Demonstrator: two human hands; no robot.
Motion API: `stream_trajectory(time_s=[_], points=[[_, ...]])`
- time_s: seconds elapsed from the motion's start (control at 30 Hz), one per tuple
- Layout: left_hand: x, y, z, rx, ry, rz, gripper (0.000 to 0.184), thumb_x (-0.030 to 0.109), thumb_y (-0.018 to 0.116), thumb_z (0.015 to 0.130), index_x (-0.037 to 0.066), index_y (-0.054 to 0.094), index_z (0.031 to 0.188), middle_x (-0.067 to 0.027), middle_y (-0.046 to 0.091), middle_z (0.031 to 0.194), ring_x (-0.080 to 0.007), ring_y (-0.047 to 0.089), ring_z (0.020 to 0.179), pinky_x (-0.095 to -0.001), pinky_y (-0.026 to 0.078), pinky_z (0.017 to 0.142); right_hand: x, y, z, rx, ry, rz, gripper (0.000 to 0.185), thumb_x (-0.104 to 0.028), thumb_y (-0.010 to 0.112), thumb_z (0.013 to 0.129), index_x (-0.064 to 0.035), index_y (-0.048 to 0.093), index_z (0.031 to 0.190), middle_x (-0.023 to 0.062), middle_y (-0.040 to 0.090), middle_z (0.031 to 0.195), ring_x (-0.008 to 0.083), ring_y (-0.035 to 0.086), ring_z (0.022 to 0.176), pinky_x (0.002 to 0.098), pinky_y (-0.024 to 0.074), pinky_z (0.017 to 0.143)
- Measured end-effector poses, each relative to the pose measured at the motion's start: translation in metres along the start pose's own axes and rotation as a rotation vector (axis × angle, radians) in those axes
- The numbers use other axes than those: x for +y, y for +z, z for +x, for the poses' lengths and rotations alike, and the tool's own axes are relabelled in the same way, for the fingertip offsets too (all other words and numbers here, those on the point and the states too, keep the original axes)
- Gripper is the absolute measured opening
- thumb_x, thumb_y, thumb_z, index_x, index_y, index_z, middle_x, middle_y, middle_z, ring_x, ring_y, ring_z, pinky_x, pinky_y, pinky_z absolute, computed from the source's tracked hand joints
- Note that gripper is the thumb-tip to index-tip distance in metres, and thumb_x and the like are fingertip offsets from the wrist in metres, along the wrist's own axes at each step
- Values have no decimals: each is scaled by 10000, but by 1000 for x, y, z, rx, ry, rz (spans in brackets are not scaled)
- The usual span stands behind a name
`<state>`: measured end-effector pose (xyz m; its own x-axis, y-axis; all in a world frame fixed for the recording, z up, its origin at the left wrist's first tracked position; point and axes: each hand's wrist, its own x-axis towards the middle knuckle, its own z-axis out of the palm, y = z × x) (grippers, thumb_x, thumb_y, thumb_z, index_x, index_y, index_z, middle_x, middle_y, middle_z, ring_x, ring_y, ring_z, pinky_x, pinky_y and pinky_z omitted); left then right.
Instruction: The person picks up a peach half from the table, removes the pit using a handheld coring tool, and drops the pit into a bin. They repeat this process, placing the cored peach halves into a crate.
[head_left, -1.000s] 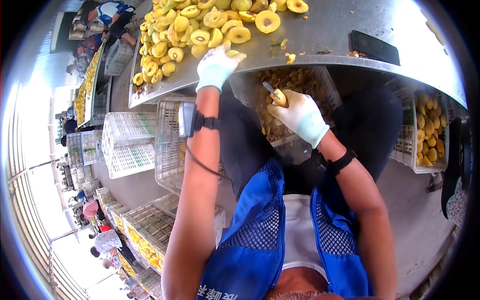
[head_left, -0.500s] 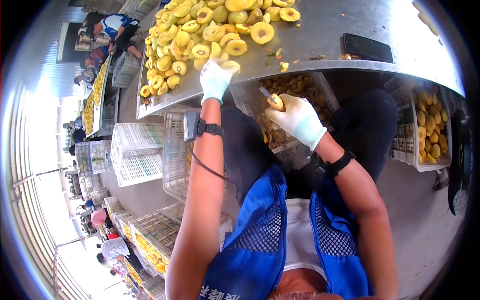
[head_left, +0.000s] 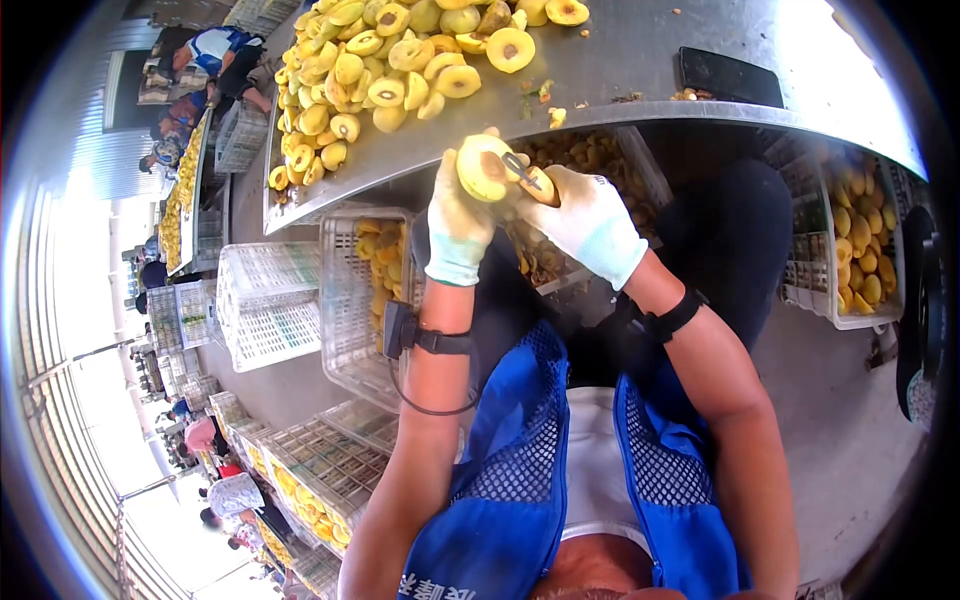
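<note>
My gloved left hand (head_left: 458, 218) is closed around a yellow peach half (head_left: 480, 172), its cut face with the brown pit area turned toward my right hand. In my gloved right hand (head_left: 597, 222) is a small pitting knife (head_left: 541, 186) with a wooden handle. Its dark metal blade lies at the pit area of the peach half; whether it has cut in I cannot tell. Both hands are just off the near edge of the metal table (head_left: 615, 70). A heap of halved yellow peaches (head_left: 380, 75) lies on the tabletop beyond them.
A black phone (head_left: 730, 77) lies near the table edge. Below my hands stands a crate with pit scraps (head_left: 590, 155). White crates with peaches stand at left (head_left: 340, 345) and right (head_left: 850, 318). People (head_left: 225, 50) work at another table on the far left.
My left hand has come back from the peach heap toward my body, bringing a peach half to the pitting knife. My right hand has shifted slightly, still gripping the knife.
</note>
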<state>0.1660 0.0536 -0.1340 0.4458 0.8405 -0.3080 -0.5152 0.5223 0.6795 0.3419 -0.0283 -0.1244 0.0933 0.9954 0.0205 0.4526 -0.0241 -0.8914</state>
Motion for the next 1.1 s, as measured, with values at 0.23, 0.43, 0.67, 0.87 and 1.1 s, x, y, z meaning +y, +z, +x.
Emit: stream_trajectory(time_s=[0.23, 0.43, 0.67, 0.87, 1.1], points=[[-10, -18, -1, -26, 79, 108, 559, 387, 397, 1124, -63, 515, 1434, -211, 655, 1332, -359, 686, 1124, -452, 524, 1038, 7, 9, -5, -20, -15, -58, 287, -328, 673, 899, -43, 652, 894, 206, 703, 786, 404, 710, 803, 482, 571, 743], [-11, -15, -3, 53, 162, 327, 566, 393, 381, 1121, -72, 599, 1361, -162, 702, 1252, -247, 696, 1025, -354, 519, 872, 8, 11, -5, 2, -57, -98, 257, -298, 669, 884, -45, 648, 919, 215, 695, 790, 413, 704, 798, 506, 563, 738], [-13, -3, -10, 129, 305, 688, 550, 386, 355, 1122, -32, 688, 1253, -119, 751, 1012, -166, 684, 753, -283, 515, 561, 12, 18, -4, 37, -30, -214, 199, -241, 659, 908, -47, 617, 897, 226, 697, 790, 430, 700, 786, 519, 561, 722], [-17, 5, -11, 198, 361, 834, 550, 341, 355, 1113, -57, 729, 1180, -101, 738, 843, -133, 619, 560, -245, 475, 481, 16, 22, -9, -30, -31, -255, 215, -240, 653, 918, -30, 618, 893, 238, 698, 787, 437, 701, 793, 523, 562, 727], [3, 6, -23, 175, -31, 848, 561, 369, 367, 1113, -63, 707, 1219, -109, 737, 839, -153, 652, 592, -256, 540, 548, 16, 18, -8, -207, 52, -199, 266, -271, 630, 912, -10, 680, 888, 248, 715, 841, 434, 710, 859, 509, 567, 782]])
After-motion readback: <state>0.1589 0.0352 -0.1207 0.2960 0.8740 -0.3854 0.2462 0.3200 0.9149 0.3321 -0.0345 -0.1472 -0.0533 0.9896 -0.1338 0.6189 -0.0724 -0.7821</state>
